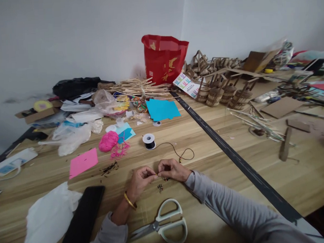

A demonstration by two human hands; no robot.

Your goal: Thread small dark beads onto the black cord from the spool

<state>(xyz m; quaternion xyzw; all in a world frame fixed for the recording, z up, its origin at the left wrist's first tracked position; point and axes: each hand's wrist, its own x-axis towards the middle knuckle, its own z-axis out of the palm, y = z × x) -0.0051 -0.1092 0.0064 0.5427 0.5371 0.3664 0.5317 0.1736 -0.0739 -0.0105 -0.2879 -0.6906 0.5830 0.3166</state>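
Close together over the wooden table, my left hand [143, 177] and my right hand [172, 169] meet fingertip to fingertip. Both are pinched, with a tiny yellowish piece between them, too small to name. A dark cord [175, 146] runs from a white-rimmed spool [149, 141] in a loop to my right hand, with small beads on it. Several small dark beads [160, 188] lie just below my hands. White-handled scissors [156, 226] rest nearer to me, blades to the left.
Short dark sticks [110, 168], a pink sheet [83, 162] and pink yarn [108, 141] lie left. Behind are blue sheets [163, 109] and a red bag [164, 58]. Small wooden buckets [214, 96] stand right of a dark strip [228, 145]. A black slab [81, 220] lies near left.
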